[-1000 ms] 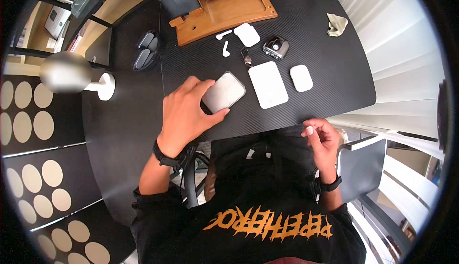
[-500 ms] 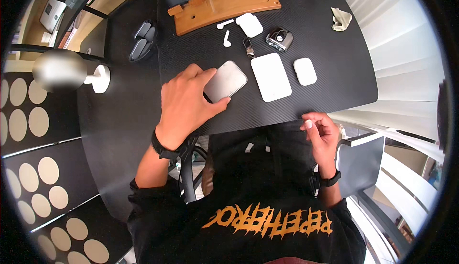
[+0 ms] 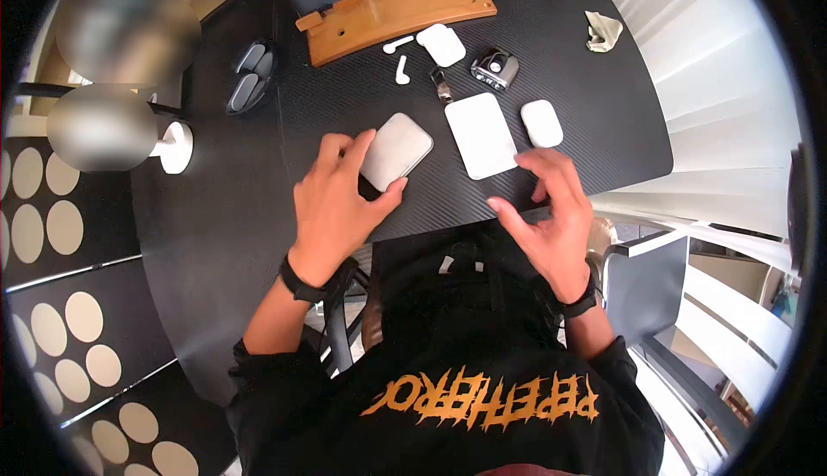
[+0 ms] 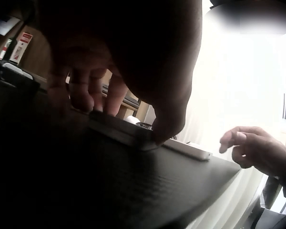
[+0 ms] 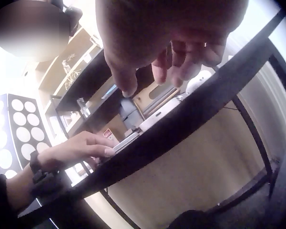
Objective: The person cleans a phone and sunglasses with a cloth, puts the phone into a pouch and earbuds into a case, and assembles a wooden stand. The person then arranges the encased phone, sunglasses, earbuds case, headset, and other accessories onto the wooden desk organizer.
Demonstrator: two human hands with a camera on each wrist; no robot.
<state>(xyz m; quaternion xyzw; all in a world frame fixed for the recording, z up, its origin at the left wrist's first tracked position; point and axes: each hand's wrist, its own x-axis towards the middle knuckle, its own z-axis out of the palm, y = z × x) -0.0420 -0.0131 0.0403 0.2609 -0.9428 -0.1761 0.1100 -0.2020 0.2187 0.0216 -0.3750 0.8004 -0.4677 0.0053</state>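
Note:
The left hand (image 3: 332,209) grips a flat silver case (image 3: 397,152) by its left side, thumb at the lower corner and fingertips at the upper left edge. In the left wrist view the case (image 4: 121,131) lies low on the desk under the fingers. The right hand (image 3: 556,226) holds nothing; its thumb stands apart from bent, relaxed fingers, the fingertips close by the lower right corner of a white rectangular slab (image 3: 481,136). Whether they touch it cannot be told. From the right wrist view, the right hand (image 5: 167,38) hangs over the desk edge.
A small white rounded case (image 3: 542,124) lies right of the slab. Behind are a metal clip (image 3: 441,86), a dark shiny gadget (image 3: 495,68), two white earbuds (image 3: 402,70), another white case (image 3: 444,45) and a wooden tray (image 3: 405,12). A crumpled cloth (image 3: 603,31) lies far right.
The right hand has moved forward and left from the desk's front edge to the slab, its thumb and fingers spreading apart. The left hand keeps its grip on the silver case.

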